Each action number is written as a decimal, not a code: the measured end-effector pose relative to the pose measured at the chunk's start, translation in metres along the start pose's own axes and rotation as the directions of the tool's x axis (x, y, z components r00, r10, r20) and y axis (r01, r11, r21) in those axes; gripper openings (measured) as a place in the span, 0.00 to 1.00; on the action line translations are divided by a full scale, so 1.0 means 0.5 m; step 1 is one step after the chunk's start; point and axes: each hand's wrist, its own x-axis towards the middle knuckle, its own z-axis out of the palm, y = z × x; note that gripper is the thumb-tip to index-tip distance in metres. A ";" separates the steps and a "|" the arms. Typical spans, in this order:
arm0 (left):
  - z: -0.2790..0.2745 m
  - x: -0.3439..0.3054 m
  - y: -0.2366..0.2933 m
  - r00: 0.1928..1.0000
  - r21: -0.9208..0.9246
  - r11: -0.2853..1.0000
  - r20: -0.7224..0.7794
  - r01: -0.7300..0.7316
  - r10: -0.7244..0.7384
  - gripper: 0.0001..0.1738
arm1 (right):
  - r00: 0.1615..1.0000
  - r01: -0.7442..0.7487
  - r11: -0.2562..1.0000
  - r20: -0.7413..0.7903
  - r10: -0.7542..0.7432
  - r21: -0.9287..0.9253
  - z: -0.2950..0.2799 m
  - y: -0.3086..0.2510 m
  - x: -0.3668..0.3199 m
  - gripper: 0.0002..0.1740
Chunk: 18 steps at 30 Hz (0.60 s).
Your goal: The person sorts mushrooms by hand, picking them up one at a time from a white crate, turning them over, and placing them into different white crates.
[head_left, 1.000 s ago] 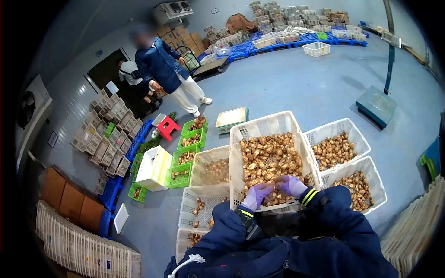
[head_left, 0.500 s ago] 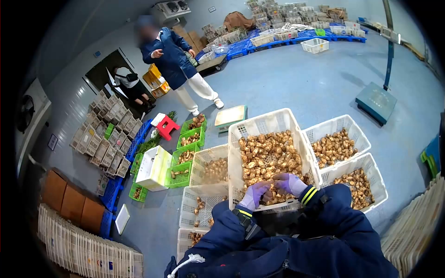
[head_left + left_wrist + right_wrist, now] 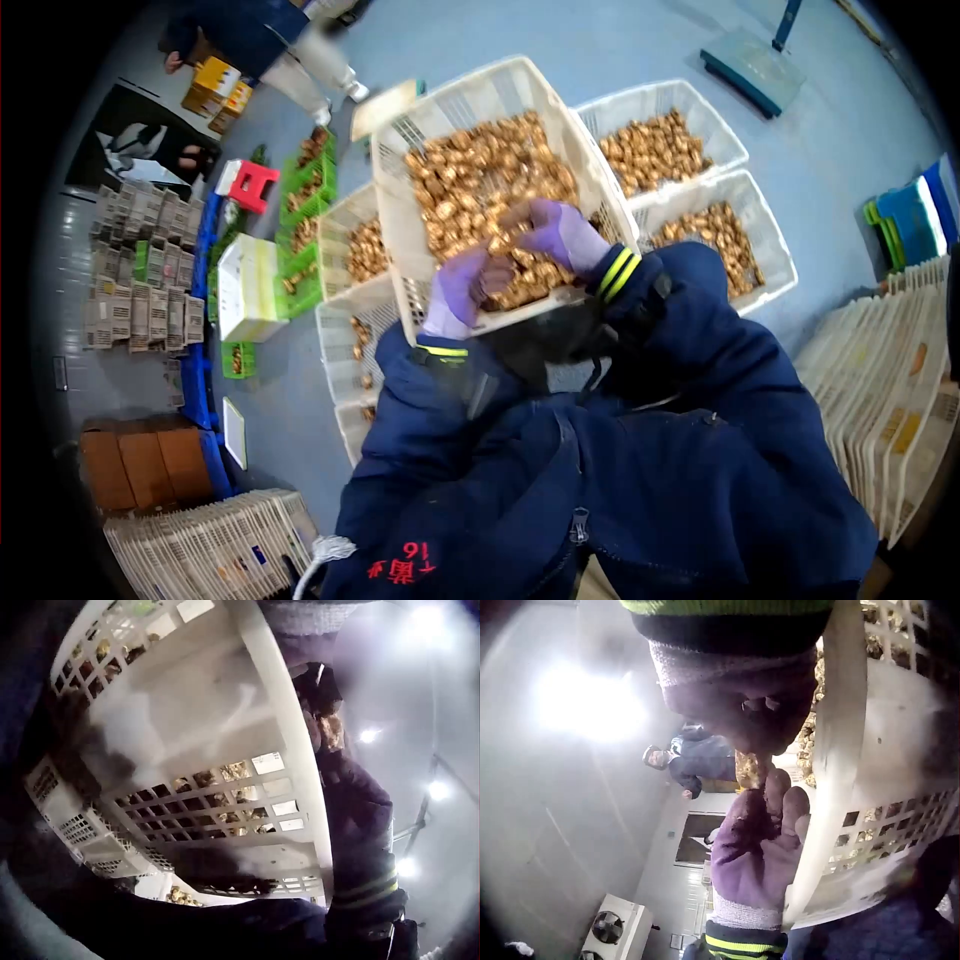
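Note:
A large white crate (image 3: 600,180) full of small brown mushrooms (image 3: 470,180) stands in front of me. Both hands wear purple gloves with soiled fingers and are over its near end. In the right wrist view a single mushroom (image 3: 750,771) sits between the fingertips of the two hands. My right hand (image 3: 565,238) pinches it from one side, and my left hand (image 3: 460,288) has thumb and fingers curled at its other end. The left wrist view shows the same mushroom (image 3: 330,733) past the crate's rim, with the left hand mostly blurred there.
Two white crates of mushrooms (image 3: 655,150) stand at the right, more white crates (image 3: 340,320) at the left. Green baskets (image 3: 300,270), a foam box (image 3: 245,290) and a red stool (image 3: 252,185) lie farther left. Stacked crates (image 3: 880,390) flank me. A person (image 3: 240,40) stands beyond.
The head view has tilted down and turned, so crates and hands appear higher and farther left. Both hands stay over the crate's near end. The person ahead has shifted toward the upper left.

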 end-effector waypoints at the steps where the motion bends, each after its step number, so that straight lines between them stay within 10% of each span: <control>1: -0.014 0.011 -0.011 1.000 -0.008 1.000 -0.024 0.020 -0.020 0.23 | 1.000 0.023 0.998 0.016 -0.024 0.061 0.000 -0.007 -0.002 0.20; 2: -0.016 0.012 -0.002 0.992 -0.073 0.997 0.126 0.029 -0.020 0.23 | 0.996 -0.062 0.980 0.070 0.050 0.187 0.000 -0.013 -0.001 0.20; 10: 0.026 -0.012 0.000 0.989 0.203 0.973 -0.079 -0.105 0.123 0.29 | 1.000 -0.013 0.913 0.003 0.013 0.407 0.030 -0.008 0.004 0.27; 18: 0.025 0.006 -0.045 0.858 0.591 0.739 -0.147 -0.323 0.493 0.24 | 0.962 -0.206 0.976 0.199 0.188 0.074 0.012 -0.025 0.002 0.16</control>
